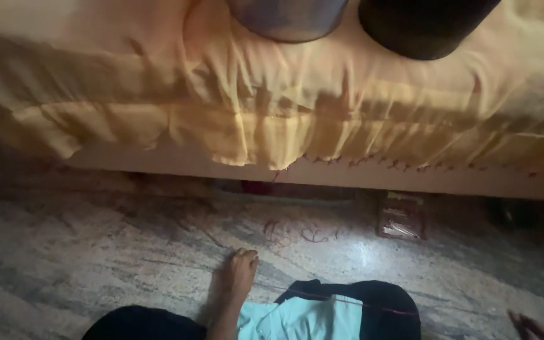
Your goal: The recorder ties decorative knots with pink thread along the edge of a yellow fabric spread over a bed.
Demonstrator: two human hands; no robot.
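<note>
A wrinkled yellow-orange cloth (272, 107) drapes over the bed edge (373, 179), soft and creased, its hem stitched in red. On it stand a grey cylindrical vessel (288, 19) and a dark round one (423, 25). Below, a bare foot (240, 274) rests on the polished mottled stone floor (96, 252). A thin red thread (347, 302) crosses the pale cloth (297, 318) on the lap. The right hand (530, 327) shows only at the frame's edge; its grip cannot be told.
</note>
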